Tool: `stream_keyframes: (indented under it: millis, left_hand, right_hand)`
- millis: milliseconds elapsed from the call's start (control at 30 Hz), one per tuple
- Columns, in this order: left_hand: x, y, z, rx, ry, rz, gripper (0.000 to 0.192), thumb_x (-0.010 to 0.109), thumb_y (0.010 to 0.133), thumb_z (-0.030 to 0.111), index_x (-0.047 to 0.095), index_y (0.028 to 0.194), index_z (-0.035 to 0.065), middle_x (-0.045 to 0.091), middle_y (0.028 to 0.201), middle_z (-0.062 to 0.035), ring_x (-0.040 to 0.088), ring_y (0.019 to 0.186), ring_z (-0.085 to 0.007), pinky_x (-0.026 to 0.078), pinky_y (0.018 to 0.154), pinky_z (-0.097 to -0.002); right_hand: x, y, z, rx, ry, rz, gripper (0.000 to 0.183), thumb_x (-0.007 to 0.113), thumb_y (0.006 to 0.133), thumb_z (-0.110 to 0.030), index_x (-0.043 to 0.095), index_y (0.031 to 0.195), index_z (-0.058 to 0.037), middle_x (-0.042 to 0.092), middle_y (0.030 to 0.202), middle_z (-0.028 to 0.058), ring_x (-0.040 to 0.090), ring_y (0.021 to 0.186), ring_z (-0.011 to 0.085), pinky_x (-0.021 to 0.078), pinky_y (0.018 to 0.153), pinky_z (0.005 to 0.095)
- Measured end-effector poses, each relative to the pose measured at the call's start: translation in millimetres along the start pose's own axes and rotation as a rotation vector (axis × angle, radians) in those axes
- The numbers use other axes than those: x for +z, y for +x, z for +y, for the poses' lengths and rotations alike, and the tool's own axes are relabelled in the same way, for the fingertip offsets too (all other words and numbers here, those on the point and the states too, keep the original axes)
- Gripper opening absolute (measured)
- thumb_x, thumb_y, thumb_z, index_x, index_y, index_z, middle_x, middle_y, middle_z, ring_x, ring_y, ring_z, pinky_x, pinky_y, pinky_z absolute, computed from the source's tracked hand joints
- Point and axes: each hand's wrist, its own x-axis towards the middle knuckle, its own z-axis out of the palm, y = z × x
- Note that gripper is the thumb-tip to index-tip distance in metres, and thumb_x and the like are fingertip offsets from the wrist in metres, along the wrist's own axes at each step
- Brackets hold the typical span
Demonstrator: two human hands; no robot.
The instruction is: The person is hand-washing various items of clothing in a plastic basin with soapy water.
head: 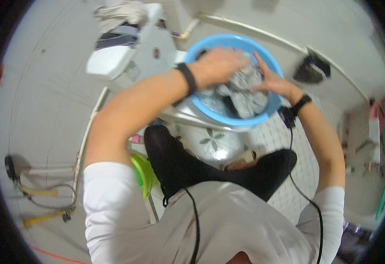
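A light blue plastic basin holds water and a wet grey cloth, with something dark beside it. My left hand, blurred, lies back upward over the upper left of the cloth, its fingers curled onto it. From the right, my right hand reaches over the rim, and the bunched cloth sits between its spread thumb and forefinger. My palms and the underside of the cloth are hidden. Both wrists carry black bands, and a small black device with a cable hangs by the right one.
Folded clothes lie on a white cistern-like box at upper left. A bright green container stands beside my left knee. A black bag-like object is near the wall pipe. A hand shower is at far left.
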Motion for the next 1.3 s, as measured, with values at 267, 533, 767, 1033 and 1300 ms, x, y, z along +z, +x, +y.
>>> stream_keyframes:
  millis: [267, 533, 767, 1033, 1300]
  left_hand:
    - [6.6, 7.3, -9.8, 0.089, 0.122, 0.105, 0.056, 0.067, 0.074, 0.007, 0.050, 0.127, 0.0158, 0.057, 0.100, -0.0125, 0.061, 0.095, -0.0309, 0.051, 0.073, -0.0450]
    - [21.1, -32.3, 15.6, -0.297, -0.108, -0.260, 0.082, 0.074, 0.069, 0.007, 0.039, 0.142, 0.0167, 0.056, 0.112, -0.0172, 0.059, 0.103, -0.0363, 0.051, 0.083, -0.0439]
    - [49.4, -20.8, 26.1, -0.312, -0.225, -0.689, 0.060, 0.063, 0.081, 0.027, 0.048, 0.137, 0.0106, 0.037, 0.145, -0.0242, 0.047, 0.124, -0.0464, 0.042, 0.104, -0.0466]
    - [53.2, -9.3, 22.2, -0.297, -0.206, -0.915, 0.048, 0.047, 0.089, 0.020, 0.048, 0.136, 0.0084, 0.045, 0.139, -0.0226, 0.053, 0.120, -0.0337, 0.046, 0.096, -0.0470]
    - [176.2, -0.6, -1.3, -0.393, -0.203, -0.837, 0.045, 0.047, 0.089, 0.020, 0.051, 0.133, 0.0081, 0.049, 0.137, -0.0208, 0.052, 0.121, -0.0321, 0.046, 0.096, -0.0472]
  right_hand:
    - [8.7, 7.8, 10.6, 0.085, -0.377, 0.221, 0.055, 0.074, 0.076, -0.023, 0.055, 0.125, -0.0085, 0.065, 0.116, 0.0117, 0.056, 0.117, 0.0275, 0.0445, 0.096, 0.0377]
    - [44.3, -16.1, -1.9, -0.097, -0.945, 0.122, 0.041, 0.073, 0.074, -0.022, 0.054, 0.107, -0.0084, 0.063, 0.097, 0.0140, 0.057, 0.096, 0.0373, 0.0486, 0.082, 0.0483]
    - [28.9, -23.4, 15.8, 0.041, -0.697, -0.286, 0.080, 0.079, 0.070, -0.032, 0.045, 0.137, -0.0069, 0.054, 0.114, 0.0207, 0.051, 0.108, 0.0402, 0.0414, 0.096, 0.0460]
    - [42.4, 38.5, 56.8, 0.135, -0.490, -0.611, 0.095, 0.077, 0.075, -0.044, 0.028, 0.147, -0.0082, 0.038, 0.144, 0.0212, 0.039, 0.132, 0.0383, 0.0303, 0.111, 0.0429]
    - [53.4, 59.4, 54.4, 0.342, -1.119, -0.655, 0.048, 0.048, 0.088, -0.044, 0.070, 0.092, -0.0015, 0.068, 0.094, 0.0241, 0.065, 0.090, 0.0421, 0.0514, 0.083, 0.0476]
